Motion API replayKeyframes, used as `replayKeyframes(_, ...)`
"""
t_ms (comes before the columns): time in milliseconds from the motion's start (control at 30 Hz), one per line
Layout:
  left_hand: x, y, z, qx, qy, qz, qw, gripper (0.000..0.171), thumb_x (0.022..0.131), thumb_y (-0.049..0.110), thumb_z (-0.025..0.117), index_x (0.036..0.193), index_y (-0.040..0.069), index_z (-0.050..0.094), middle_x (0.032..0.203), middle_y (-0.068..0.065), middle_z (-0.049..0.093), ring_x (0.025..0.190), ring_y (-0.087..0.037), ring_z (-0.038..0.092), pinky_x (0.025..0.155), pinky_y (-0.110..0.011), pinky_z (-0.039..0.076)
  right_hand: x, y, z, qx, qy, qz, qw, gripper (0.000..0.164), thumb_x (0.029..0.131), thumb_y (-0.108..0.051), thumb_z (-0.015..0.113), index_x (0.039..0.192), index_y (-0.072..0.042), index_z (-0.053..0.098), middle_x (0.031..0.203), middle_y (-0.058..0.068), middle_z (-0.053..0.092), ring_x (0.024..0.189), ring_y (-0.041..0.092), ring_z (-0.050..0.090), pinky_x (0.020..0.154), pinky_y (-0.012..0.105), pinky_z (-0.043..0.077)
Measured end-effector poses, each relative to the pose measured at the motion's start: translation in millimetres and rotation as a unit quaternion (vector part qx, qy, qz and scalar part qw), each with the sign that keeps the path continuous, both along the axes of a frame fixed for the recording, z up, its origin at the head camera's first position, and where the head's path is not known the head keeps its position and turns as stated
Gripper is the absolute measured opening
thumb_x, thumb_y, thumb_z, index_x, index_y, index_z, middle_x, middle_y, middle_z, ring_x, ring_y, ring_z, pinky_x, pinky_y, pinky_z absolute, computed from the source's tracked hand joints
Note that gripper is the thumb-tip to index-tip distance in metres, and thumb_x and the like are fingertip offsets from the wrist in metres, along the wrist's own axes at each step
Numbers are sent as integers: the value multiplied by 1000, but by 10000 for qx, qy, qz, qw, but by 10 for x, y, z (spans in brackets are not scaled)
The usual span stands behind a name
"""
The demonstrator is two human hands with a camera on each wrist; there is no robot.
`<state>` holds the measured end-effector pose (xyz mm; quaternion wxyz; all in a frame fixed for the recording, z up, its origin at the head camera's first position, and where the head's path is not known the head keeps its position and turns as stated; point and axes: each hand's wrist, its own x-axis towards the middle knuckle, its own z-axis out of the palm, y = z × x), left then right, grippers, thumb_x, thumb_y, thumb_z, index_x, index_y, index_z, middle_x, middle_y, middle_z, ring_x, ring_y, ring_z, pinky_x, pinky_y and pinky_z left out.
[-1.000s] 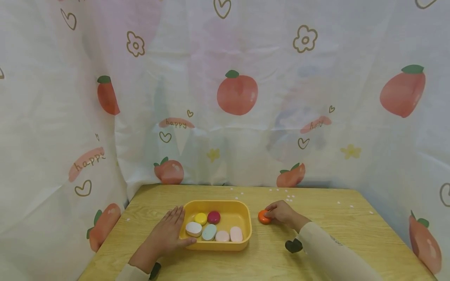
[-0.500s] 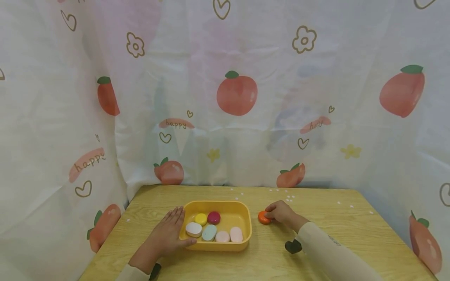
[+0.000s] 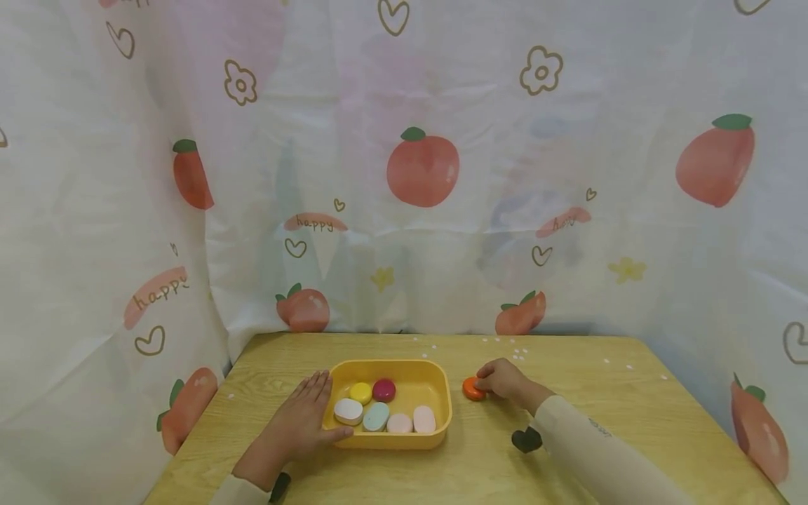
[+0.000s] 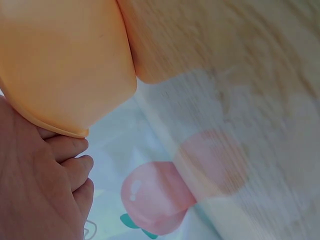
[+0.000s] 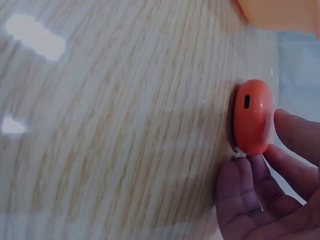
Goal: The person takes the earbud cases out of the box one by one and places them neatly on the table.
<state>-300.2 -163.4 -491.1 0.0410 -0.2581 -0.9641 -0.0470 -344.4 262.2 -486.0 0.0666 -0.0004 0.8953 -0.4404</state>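
My left hand (image 3: 293,424) rests along the left side of a yellow tray (image 3: 388,441), fingers straight at the rim and thumb over its near corner. In the left wrist view its fingertips lie against the rim of the tray (image 4: 65,55). Right of the tray, my right hand (image 3: 508,381) pinches an orange earbud case (image 3: 472,388) on the table. The right wrist view shows the thumb on one face of this case (image 5: 252,112) and fingers at its lower edge; a small dark port slot shows. Inside the tray lie yellow (image 3: 360,393), magenta (image 3: 384,390), white, pale green and pink rounded pieces.
The wooden table (image 3: 536,484) ends at a white curtain (image 3: 423,266) printed with fruit, which rises behind it and along both sides. Small white specks (image 3: 519,352) lie scattered near the back edge. A black piece (image 3: 527,440) hangs below the right sleeve.
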Motion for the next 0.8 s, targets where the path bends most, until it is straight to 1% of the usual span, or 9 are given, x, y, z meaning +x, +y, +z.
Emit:
replayKeyframes(100,-13,14,15,28,26,-10,10000,110,85,81,36,151,-6,26,158,-19,20,145,-31,16,116,-45,12,-1,24,81,-71,58,60,9999,29,85,-1,70,109,14,62,89,9,63,74,20,57,67,35,52)
replayKeyframes(200,-25,20,24,47,103,-13,9999,110,85,81,36,150,-6,26,158,-19,20,145,-31,16,116,-45,12,-6,44,174,-259,27,106,9996,32,87,0,68,112,17,59,93,12,62,78,22,56,70,39,55)
replayKeyframes(300,-26,21,22,51,124,-8,9999,109,85,81,37,150,-6,27,157,-19,21,145,-31,17,116,-45,13,-1,44,242,-433,-150,92,9989,35,89,-3,67,117,16,57,98,13,62,83,22,56,74,42,56)
replayKeyframes(433,-18,14,6,5,50,-2,10000,110,84,81,37,150,-6,28,157,-19,22,145,-32,18,116,-47,14,30,19,290,-528,-279,40,9982,31,92,-7,66,115,12,60,99,13,63,86,25,59,76,43,56)
replayKeyframes(600,-2,14,10,9,-28,30,10000,109,84,81,39,150,-6,27,157,-18,21,145,-32,18,116,-47,14,66,-23,337,-492,-271,45,9984,23,95,-10,62,111,7,66,96,12,62,84,27,60,75,42,56)
replayKeyframes(800,8,13,8,9,-14,7,10000,109,85,80,39,150,-6,27,157,-20,22,145,-33,18,116,-47,14,66,-76,391,-592,-234,152,9979,26,95,-9,61,113,9,63,102,18,61,85,27,61,74,41,57)
